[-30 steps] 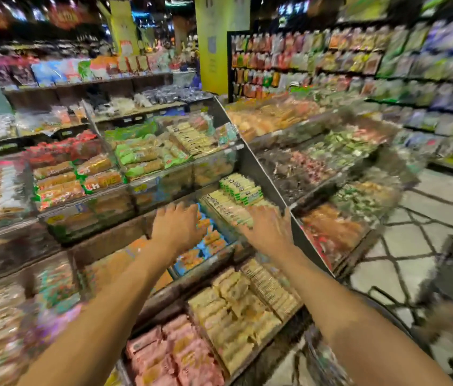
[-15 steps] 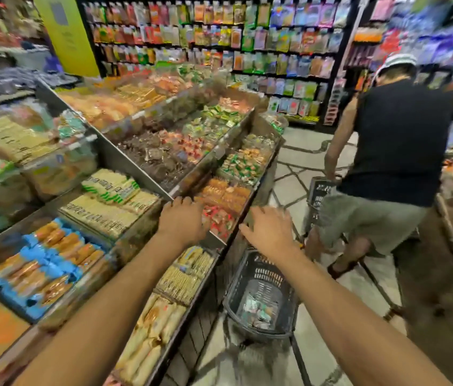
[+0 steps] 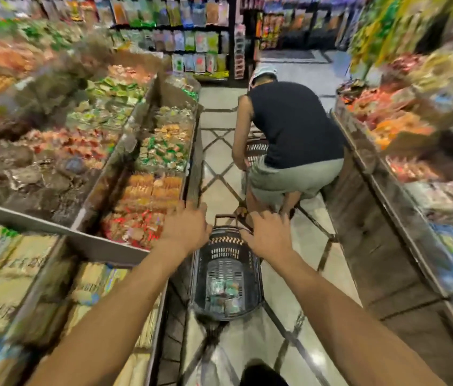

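My left hand (image 3: 185,229) and my right hand (image 3: 268,235) are stretched forward side by side, palms down, fingers loosely bent, holding nothing. Below and between them a dark plastic shopping basket (image 3: 221,253) stands on the tiled aisle floor. Its pull handle (image 3: 224,217) sticks up between my two hands, and neither hand grips it. Several small wrapped packets (image 3: 224,295) lie in the bottom of the basket.
A person in a black top and grey shorts (image 3: 292,135) bends over another basket (image 3: 257,147) just ahead, blocking the aisle. Tiered bins of wrapped snacks (image 3: 150,188) line the left; a shelf unit (image 3: 381,207) lines the right. Hanging packets (image 3: 189,37) fill the far wall.
The view swung right, from the snack bins to the aisle. The basket now sits centred under my hands, and the person ahead has bent lower. Both hands stayed empty.
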`<state>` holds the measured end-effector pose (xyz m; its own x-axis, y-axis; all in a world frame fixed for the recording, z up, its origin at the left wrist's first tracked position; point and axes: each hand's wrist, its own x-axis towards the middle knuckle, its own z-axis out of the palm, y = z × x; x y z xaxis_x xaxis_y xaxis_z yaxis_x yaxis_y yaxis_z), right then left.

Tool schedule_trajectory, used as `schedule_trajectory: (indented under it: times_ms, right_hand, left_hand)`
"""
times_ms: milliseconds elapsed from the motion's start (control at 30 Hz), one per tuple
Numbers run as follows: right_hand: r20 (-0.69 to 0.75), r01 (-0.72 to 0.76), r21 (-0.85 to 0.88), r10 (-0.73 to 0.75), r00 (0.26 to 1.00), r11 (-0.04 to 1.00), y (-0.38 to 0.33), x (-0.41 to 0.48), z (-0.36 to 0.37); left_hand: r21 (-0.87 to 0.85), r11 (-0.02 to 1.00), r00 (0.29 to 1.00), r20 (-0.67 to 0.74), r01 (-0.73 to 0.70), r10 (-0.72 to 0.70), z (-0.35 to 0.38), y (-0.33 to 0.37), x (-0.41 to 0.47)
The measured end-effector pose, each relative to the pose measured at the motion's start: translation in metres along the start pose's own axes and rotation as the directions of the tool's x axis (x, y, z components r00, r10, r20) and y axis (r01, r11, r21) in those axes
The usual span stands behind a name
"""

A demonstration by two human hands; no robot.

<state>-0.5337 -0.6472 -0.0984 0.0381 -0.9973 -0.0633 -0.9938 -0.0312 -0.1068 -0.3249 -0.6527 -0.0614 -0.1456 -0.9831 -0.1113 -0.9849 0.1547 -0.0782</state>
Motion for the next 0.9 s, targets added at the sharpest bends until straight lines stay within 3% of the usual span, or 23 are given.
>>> schedule_trajectory:
  times_ms: [333, 567, 900]
  right_hand:
    - [0.140, -0.081, 0.019, 0.077, 0.987, 0.997, 0.022, 0.043, 0.076]
    - [0.269, -0.032, 0.067, 0.013, 0.963, 0.997, 0.036, 0.093, 0.135]
    - [0.422, 0.027, 0.096, -0.065, 0.904, 0.995, 0.062, 0.135, 0.254]
  left_hand:
    - [-0.001, 0.999, 0.992, 0.116, -0.051, 0.050, 0.075, 0.013, 0.070]
    - [-0.080, 0.997, 0.960, 0.281, 0.018, 0.006, 0.136, 0.037, 0.111]
    - [-0.101, 0.986, 0.873, 0.482, 0.135, -0.071, 0.281, 0.061, 0.150]
